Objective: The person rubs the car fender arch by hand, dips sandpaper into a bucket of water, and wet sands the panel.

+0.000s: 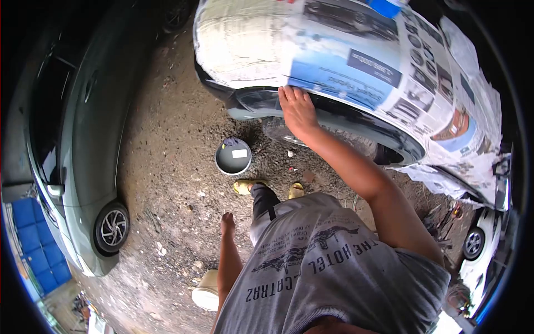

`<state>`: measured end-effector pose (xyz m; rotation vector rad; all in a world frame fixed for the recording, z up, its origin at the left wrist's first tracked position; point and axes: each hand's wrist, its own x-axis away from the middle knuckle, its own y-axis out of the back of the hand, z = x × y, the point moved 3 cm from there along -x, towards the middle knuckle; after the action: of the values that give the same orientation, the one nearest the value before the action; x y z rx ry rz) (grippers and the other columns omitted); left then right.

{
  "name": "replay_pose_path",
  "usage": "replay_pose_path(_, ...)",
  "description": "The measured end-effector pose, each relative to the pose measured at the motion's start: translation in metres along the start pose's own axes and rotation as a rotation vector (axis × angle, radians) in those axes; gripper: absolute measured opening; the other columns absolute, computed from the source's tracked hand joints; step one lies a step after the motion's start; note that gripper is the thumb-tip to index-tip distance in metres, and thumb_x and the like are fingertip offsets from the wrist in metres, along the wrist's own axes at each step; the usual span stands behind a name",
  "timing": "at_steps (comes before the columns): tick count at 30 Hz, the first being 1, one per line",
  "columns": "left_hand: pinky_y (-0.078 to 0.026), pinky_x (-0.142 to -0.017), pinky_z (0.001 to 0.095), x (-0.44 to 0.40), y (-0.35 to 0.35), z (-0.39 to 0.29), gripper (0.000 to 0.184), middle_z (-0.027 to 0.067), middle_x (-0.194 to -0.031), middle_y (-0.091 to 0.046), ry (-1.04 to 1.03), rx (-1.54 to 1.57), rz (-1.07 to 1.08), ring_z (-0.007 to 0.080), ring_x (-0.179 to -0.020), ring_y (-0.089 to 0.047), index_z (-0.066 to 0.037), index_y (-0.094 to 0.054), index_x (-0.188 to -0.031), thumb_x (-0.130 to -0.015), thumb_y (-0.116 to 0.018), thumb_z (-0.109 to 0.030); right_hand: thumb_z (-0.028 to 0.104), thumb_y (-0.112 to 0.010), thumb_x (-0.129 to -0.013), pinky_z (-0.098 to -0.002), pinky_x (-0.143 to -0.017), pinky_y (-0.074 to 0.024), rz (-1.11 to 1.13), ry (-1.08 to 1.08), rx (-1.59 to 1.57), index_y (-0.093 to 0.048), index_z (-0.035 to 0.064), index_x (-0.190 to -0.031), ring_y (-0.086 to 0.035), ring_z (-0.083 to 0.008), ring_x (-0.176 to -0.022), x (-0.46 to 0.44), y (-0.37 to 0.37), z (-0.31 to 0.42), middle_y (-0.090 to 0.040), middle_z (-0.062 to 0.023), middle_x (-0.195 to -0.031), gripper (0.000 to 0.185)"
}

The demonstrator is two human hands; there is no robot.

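My right hand [298, 110] reaches out to a car covered with newspaper [345, 61]. Its fingers are stretched out and rest on the lower edge of the paper, above a dark trim strip and the wheel arch. Nothing shows in its grip. A cream-coloured covering [239, 47] lies over the body to the left of the printed sheets. My left hand [227, 221] hangs down at my side, seen small and edge-on, with its fingers hard to make out. A grey basin [233, 165] on the ground holds a dark cloth and a white rectangular piece.
A grey-green car [83, 167] stands along the left. A pale bucket [207, 292] sits on the gravel by my left arm. Something blue [385, 6] lies atop the newspapered car. At the right stands a white car [481, 261]. The ground is rough gravel with scattered debris.
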<state>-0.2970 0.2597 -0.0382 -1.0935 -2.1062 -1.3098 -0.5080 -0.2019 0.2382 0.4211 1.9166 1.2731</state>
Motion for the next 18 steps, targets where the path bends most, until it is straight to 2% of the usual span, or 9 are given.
replay_pose_path(3, -0.047, -0.106, 0.0427, 0.019, -0.019, -0.014, 0.049, 0.0207, -0.133, -0.067, -0.033, -0.097, 0.003, 0.0363, -0.125, -0.062, -0.003, -0.061, -0.136, -0.098, -0.060, -0.035, 0.014, -0.057, -0.090, -0.0355, -0.098, -0.0443, 0.061, -0.069, -0.026, -0.061, 0.0065, -0.136, -0.054, -0.0224, -0.114, 0.033, 0.016, -0.035, -0.056, -0.0049, -0.130, 0.047)
replay_pose_path(6, -0.047, -0.106, 0.0433, 0.015, -0.047, 0.016, 0.047, 0.0216, -0.131, -0.068, -0.064, -0.146, 0.026, 0.0362, -0.124, -0.063, -0.003, -0.064, -0.133, -0.098, -0.061, -0.035, 0.011, -0.059, -0.089, -0.0362, -0.099, -0.0446, -0.014, -0.077, -0.045, -0.061, 0.0066, -0.137, -0.054, -0.0223, -0.115, 0.066, 0.031, -0.071, -0.056, -0.0048, -0.130, 0.048)
replay_pose_path(7, -0.047, -0.105, 0.0446, 0.013, -0.053, 0.026, 0.047, 0.0221, -0.129, -0.069, 0.009, -0.224, 0.045, 0.0363, -0.124, -0.063, -0.003, -0.067, -0.129, -0.098, -0.061, -0.037, 0.010, -0.061, -0.087, -0.0376, -0.100, -0.0444, -0.031, -0.080, -0.047, -0.061, 0.0060, -0.138, -0.054, -0.0224, -0.115, 0.077, 0.035, -0.083, -0.057, -0.0051, -0.130, 0.051)
replay_pose_path(10, -0.047, -0.104, 0.0447, 0.009, -0.072, 0.064, 0.048, 0.0227, -0.128, -0.068, 0.030, -0.124, 0.096, 0.0365, -0.124, -0.063, -0.003, -0.068, -0.129, -0.097, -0.060, -0.038, 0.012, -0.060, -0.089, -0.0372, -0.099, -0.0451, -0.055, -0.076, -0.081, -0.061, 0.0037, -0.135, -0.055, -0.0224, -0.113, 0.110, 0.050, -0.120, -0.059, -0.0061, -0.128, 0.047)
replay_pose_path(11, -0.048, -0.099, 0.0454, 0.014, -0.072, 0.065, 0.045, 0.0217, -0.121, -0.071, 0.052, -0.212, 0.151, 0.0367, -0.114, -0.066, -0.003, -0.069, -0.124, -0.097, -0.058, -0.036, 0.009, -0.062, -0.086, -0.0384, -0.099, -0.0456, -0.054, -0.094, -0.101, -0.062, 0.0031, -0.133, -0.055, -0.0234, -0.113, 0.121, 0.053, -0.132, -0.059, -0.0069, -0.127, 0.047)
replay_pose_path(14, -0.049, -0.089, 0.0448, 0.039, -0.079, 0.069, 0.038, 0.0203, -0.108, -0.072, 0.110, 0.010, 0.058, 0.0342, -0.097, -0.067, -0.002, -0.070, -0.117, -0.098, -0.056, -0.032, 0.005, -0.064, -0.083, -0.0403, -0.099, -0.0461, -0.107, -0.094, -0.110, -0.063, 0.0023, -0.132, -0.055, -0.0245, -0.114, 0.153, 0.062, -0.167, -0.059, -0.0072, -0.126, 0.048)
replay_pose_path(15, -0.050, -0.081, 0.0431, 0.051, -0.080, 0.071, 0.034, 0.0170, -0.098, -0.070, 0.040, 0.057, 0.058, 0.0289, -0.086, -0.064, 0.000, -0.069, -0.112, -0.099, -0.055, -0.028, 0.002, -0.065, -0.080, -0.0419, -0.100, -0.0460, -0.133, -0.092, -0.146, -0.064, 0.0023, -0.131, -0.055, -0.0253, -0.117, 0.162, 0.069, -0.177, -0.059, -0.0071, -0.127, 0.051)
replay_pose_path(17, -0.050, -0.080, 0.0417, 0.058, -0.078, 0.064, 0.034, 0.0158, -0.097, -0.070, -0.185, -0.150, 0.178, 0.0263, -0.085, -0.064, 0.000, -0.068, -0.114, -0.099, -0.055, -0.027, 0.002, -0.065, -0.079, -0.0419, -0.102, -0.0455, -0.111, -0.118, -0.139, -0.063, 0.0034, -0.132, -0.055, -0.0252, -0.118, 0.181, 0.070, -0.196, -0.059, -0.0067, -0.127, 0.053)
replay_pose_path(18, -0.051, -0.080, 0.0415, 0.059, -0.076, 0.063, 0.035, 0.0153, -0.098, -0.070, -0.227, -0.221, 0.203, 0.0256, -0.085, -0.064, 0.001, -0.068, -0.116, -0.099, -0.056, -0.027, 0.002, -0.066, -0.078, -0.0419, -0.102, -0.0453, -0.101, -0.132, -0.137, -0.063, 0.0040, -0.132, -0.054, -0.0252, -0.119, 0.190, 0.071, -0.204, -0.058, -0.0065, -0.127, 0.054)
